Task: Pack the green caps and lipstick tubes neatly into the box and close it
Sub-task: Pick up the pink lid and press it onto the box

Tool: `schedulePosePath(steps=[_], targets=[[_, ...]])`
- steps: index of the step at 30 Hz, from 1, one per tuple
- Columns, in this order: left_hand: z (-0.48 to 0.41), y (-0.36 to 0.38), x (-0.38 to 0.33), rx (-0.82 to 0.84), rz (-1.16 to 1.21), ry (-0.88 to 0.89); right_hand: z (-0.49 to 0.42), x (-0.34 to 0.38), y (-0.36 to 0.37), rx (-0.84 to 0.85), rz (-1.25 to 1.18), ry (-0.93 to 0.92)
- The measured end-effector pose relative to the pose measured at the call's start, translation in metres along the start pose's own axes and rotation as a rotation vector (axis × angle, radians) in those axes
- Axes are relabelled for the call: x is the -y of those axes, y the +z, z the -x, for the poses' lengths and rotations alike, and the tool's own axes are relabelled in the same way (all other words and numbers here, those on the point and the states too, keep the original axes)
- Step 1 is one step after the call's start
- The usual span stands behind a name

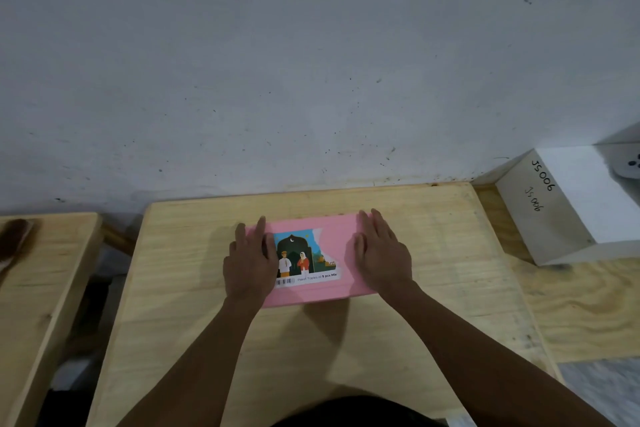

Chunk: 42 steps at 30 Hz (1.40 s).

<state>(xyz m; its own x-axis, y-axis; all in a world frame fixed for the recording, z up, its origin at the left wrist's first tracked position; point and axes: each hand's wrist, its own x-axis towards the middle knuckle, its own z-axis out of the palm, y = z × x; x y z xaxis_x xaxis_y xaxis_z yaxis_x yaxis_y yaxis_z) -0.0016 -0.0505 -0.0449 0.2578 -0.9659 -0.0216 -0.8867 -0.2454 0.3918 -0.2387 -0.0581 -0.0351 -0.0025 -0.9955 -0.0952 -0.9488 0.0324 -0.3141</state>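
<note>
Pressing flat on the lid, the left hand (250, 262) and right hand (381, 253) lie palm-down, fingers spread, gripping nothing, on the left and right ends of the closed pink cardboard box (337, 243), probably to seat the lid. It sits mid-table on the pale wooden table (450, 236), long axis left-right, label facing the near edge; no caps or tubes show.

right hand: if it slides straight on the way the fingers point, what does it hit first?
The right hand lies flat on the pink box, fingers toward the wall. Past the box's far edge only bare table shows, so probably the wall first; depth is uncertain.
</note>
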Motion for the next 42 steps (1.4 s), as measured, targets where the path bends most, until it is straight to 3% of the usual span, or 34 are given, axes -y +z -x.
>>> schedulePosePath(steps=[4, 9, 12, 18, 22, 25, 29, 32, 42], targets=[[-0.005, 0.005, 0.001, 0.015, -0.044, 0.019, -0.003, 0.002, 0.003, 0.012, 0.021, -0.006], [-0.003, 0.004, 0.003, 0.019, -0.043, 0.03, -0.002, -0.004, 0.01, -0.026, -0.125, -0.026], [0.002, 0.004, 0.001, -0.024, -0.141, 0.126, -0.003, -0.005, 0.011, -0.058, -0.103, -0.014], [-0.004, 0.003, 0.001, 0.06, -0.16, 0.169, 0.0, -0.003, 0.012, -0.11, -0.046, 0.012], [-0.006, 0.001, 0.006, 0.125, -0.085, 0.192, 0.003, -0.002, 0.005, -0.082, -0.169, 0.083], [-0.005, -0.005, 0.007, 0.092, 0.217, 0.027, 0.003, -0.004, 0.0, -0.074, -0.409, 0.235], [0.012, -0.017, 0.013, -0.119, 0.634, -0.35, 0.015, -0.019, 0.008, 0.021, -0.774, 0.421], [0.027, -0.018, 0.02, -0.028, 0.659, -0.393, 0.022, -0.024, 0.012, 0.098, -0.863, 0.408], [-0.021, -0.015, 0.008, 0.019, 0.674, -0.424, -0.022, -0.015, -0.001, 0.022, -0.903, 0.5]])
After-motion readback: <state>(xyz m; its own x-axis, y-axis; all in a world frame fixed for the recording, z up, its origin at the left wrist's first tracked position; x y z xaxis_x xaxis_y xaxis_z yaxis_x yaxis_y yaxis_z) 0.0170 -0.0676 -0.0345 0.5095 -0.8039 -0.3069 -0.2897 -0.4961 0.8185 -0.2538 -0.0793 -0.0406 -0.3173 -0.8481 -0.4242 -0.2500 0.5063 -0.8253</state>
